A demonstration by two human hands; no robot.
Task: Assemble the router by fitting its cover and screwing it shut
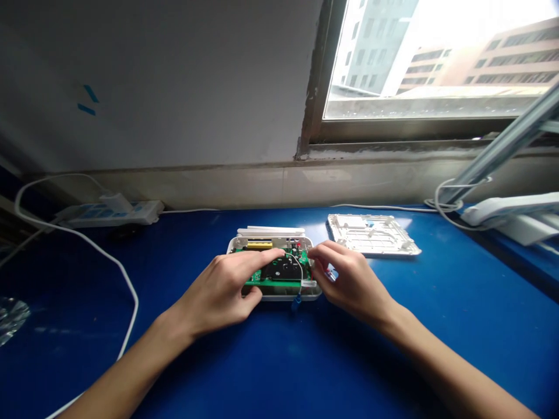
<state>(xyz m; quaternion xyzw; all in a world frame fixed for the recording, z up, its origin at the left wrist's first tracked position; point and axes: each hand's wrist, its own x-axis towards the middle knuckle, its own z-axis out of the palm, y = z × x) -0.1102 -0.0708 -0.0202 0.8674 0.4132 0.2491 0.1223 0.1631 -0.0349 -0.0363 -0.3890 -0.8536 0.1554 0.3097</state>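
Observation:
A white router-like housing point(317, 294) lies open on the table, a green circuit board point(257, 278) inside it. Black parts sit on the board, and a yellow connector block point(259, 245) is at its back. From the board a thin white wire point(300, 265) curves forward to a blue tip point(296, 301) over the front rim. My left hand point(227, 285) lies across the left side, index finger stretched to the board near the wire, thumb apart by the front rim. At the right rim, my right hand point(345, 279) has its fingertips pinched together; what they hold is hidden.
A white cover point(373, 234), inner side up, lies behind to the right. A power strip point(116, 213) is at the back left, with a long white cable point(126, 273) running forward. White adapters point(519, 212) and a metal post point(502, 139) stand at the right. Clear plastic point(13, 317) lies far left.

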